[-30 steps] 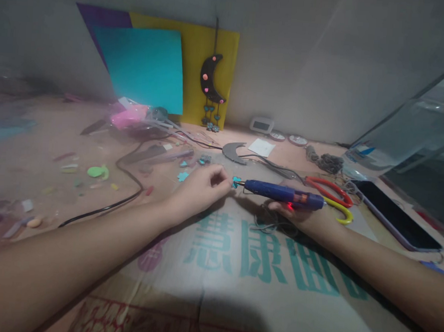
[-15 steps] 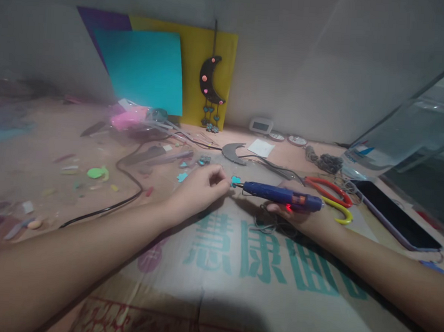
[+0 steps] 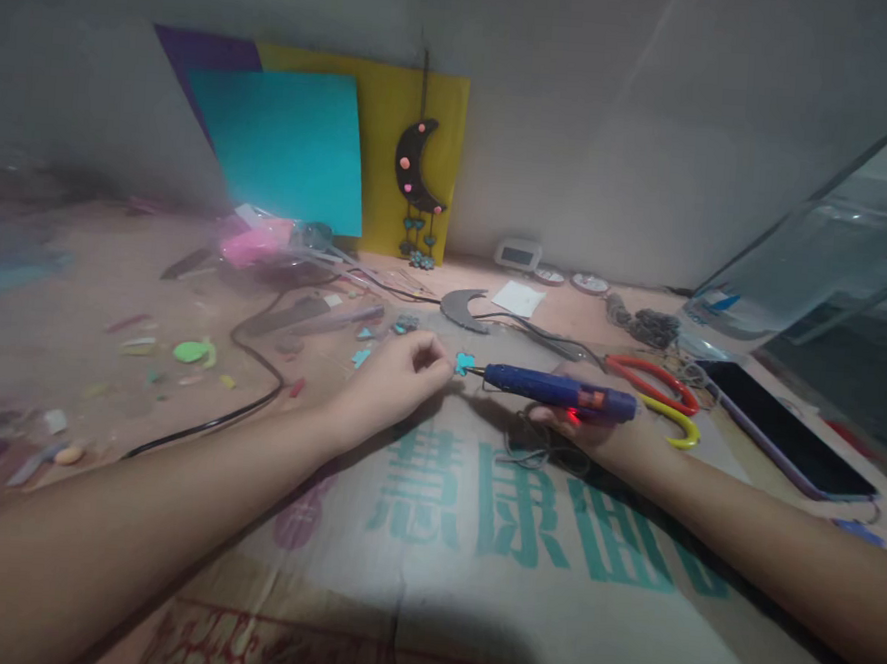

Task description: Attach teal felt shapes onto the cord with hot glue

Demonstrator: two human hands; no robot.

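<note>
Between the fingertips of my left hand (image 3: 405, 370) is the edge of a small turquoise flower-shaped piece (image 3: 465, 363), held just above the board. My right hand (image 3: 595, 421) is wrapped round a dark blue hot glue gun (image 3: 552, 389) with a red light on. Its metal nozzle points left and meets or nearly meets the flower piece; I cannot tell whether it touches. Another turquoise flower piece (image 3: 362, 358) lies behind my left wrist. Beyond the hands a grey crescent moon shape (image 3: 463, 310) lies flat. Thin grey string (image 3: 538, 448) lies loose below the glue gun.
Scissors with red and yellow handles (image 3: 655, 380) and a phone (image 3: 787, 433) lie on the right. Coloured scraps and a black cord (image 3: 244, 405) spread over the left. A decorated moon hanging (image 3: 416, 165) is against yellow card at the back, beside a turquoise sheet (image 3: 281, 147).
Both hands keep nearly the same pose, with the flower piece and the glue gun tip still close together. The whole view has shifted slightly.
</note>
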